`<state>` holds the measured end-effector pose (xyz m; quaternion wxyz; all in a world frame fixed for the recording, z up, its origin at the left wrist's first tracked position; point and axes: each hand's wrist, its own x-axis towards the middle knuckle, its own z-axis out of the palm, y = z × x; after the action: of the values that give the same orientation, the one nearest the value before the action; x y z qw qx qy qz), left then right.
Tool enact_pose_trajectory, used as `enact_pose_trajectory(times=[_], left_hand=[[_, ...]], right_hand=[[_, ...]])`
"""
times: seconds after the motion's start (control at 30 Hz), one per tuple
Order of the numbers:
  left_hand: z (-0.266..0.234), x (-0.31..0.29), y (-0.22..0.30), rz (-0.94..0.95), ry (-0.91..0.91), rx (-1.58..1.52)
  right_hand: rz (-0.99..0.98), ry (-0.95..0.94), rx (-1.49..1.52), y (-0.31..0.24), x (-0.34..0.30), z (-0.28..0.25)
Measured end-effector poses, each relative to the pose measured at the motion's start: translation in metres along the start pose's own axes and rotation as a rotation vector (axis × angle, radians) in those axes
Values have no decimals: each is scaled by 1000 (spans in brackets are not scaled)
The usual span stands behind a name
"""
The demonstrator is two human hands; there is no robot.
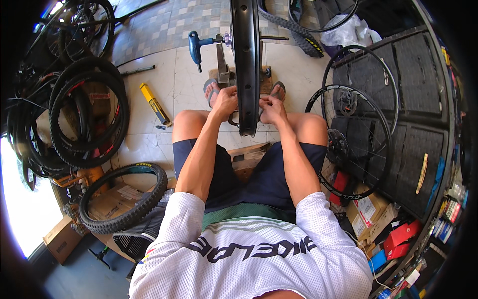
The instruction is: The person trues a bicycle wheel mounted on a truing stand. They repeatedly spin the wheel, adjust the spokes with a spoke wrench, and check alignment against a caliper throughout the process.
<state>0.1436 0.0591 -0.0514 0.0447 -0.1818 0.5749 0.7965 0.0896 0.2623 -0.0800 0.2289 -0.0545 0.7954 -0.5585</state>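
A black bicycle wheel rim (246, 70) stands upright in front of me, seen edge-on with holes along its middle. At its left side is my left hand (225, 103), fingers curled in close to the rim. My right hand (272, 110) is at the opposite side, its fingertips pinched together. Whatever the fingers hold is hidden or too small to make out. A dark curved piece (232, 118) shows just below my left hand. Farther off, a blue-handled tool (195, 46) sits at the left end of the hub, and a dark axle (275, 38) sticks out to the right.
A metal stand arm (222, 59) rises from a wooden base (266, 79) between my feet. On the floor at left lies a yellow box (155, 104). Tires (89, 112) hang at left; another tire (159, 192) rests on cardboard. Spoked wheels (356, 88) lean against dark cabinets (416, 74) at right.
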Motion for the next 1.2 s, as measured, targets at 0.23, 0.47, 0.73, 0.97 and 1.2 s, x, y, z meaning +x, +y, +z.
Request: enact_pose_trajectory(times=[0.23, 0.47, 0.73, 0.97, 1.2], left_hand=[[-37, 6, -28, 118, -147, 215], [-6, -1, -21, -193, -6, 170], [6, -2, -15, -104, -10, 172], [2, -3, -6, -262, 5, 265], [-14, 8, -15, -287, -182, 110]], right_hand=[[73, -86, -14, -11, -1, 16], [136, -71, -51, -4, -5, 26], [103, -113, -10, -6, -2, 26], [-90, -126, -120, -30, -13, 19], [-141, -132, -155, -34, -14, 19]])
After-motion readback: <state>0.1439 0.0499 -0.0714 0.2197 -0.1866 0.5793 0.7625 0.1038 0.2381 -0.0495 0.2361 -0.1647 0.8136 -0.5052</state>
